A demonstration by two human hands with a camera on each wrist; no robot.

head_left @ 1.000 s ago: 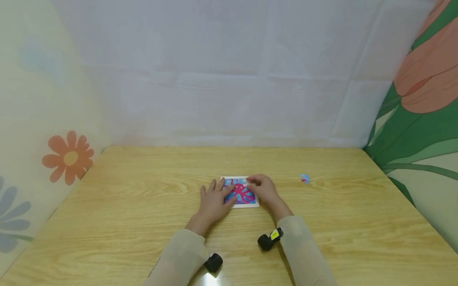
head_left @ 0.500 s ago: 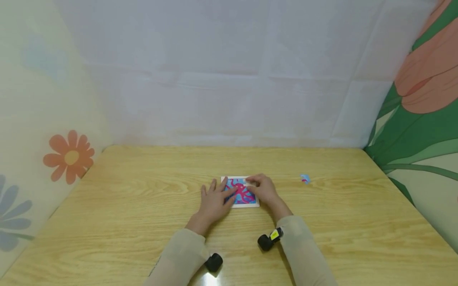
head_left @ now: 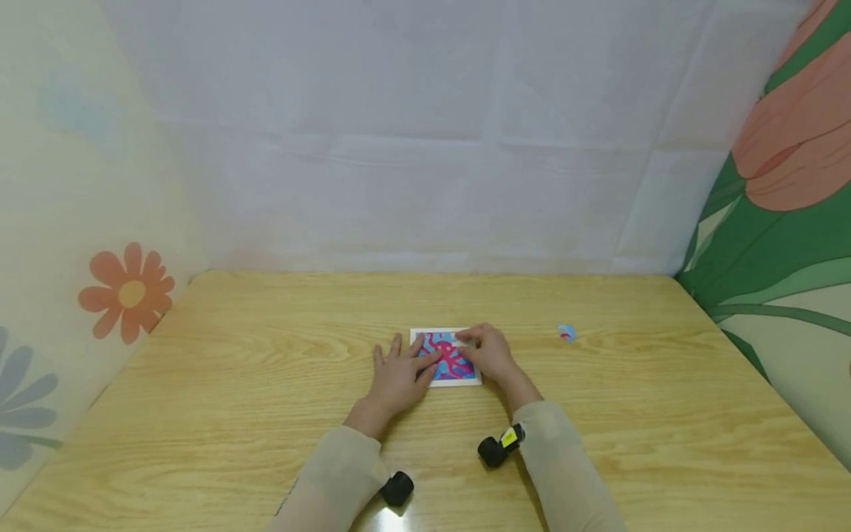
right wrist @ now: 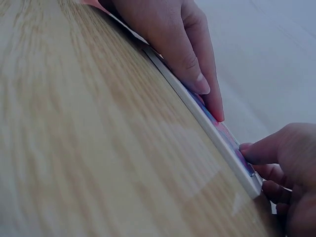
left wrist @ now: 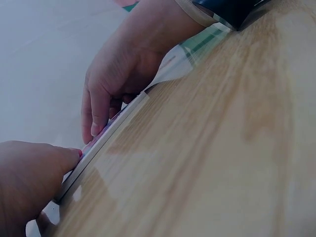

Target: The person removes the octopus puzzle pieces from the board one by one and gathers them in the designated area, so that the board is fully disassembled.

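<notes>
The puzzle (head_left: 459,366), a blue picture of a pink octopus in a white frame, is lying flat in the middle of the wooden table (head_left: 266,369), between the two hands. The left hand (head_left: 397,378) is resting with straight, spread fingers, clasping nothing; its thumb and nearest fingers are reaching over the left part of the puzzle, while its outer fingers are lying beyond the frame on the left. The right hand (head_left: 493,355) is bending its fingers at the far right part of the puzzle, thumb and forefinger coming down on the picture; whether they are pinching a small part of it, I cannot tell. A loose piece (head_left: 566,332), blue with a bit of pink, is lying farther right on the table, apart from the right hand. Pale sleeves (head_left: 565,458) are covering both forearms, with a small black camera (head_left: 397,489) sitting at each wrist. A white cloth (head_left: 425,162) is hanging at the far side, an orange flower (head_left: 131,294) is showing on the left and a large pink tulip (head_left: 794,140) on the right
</notes>
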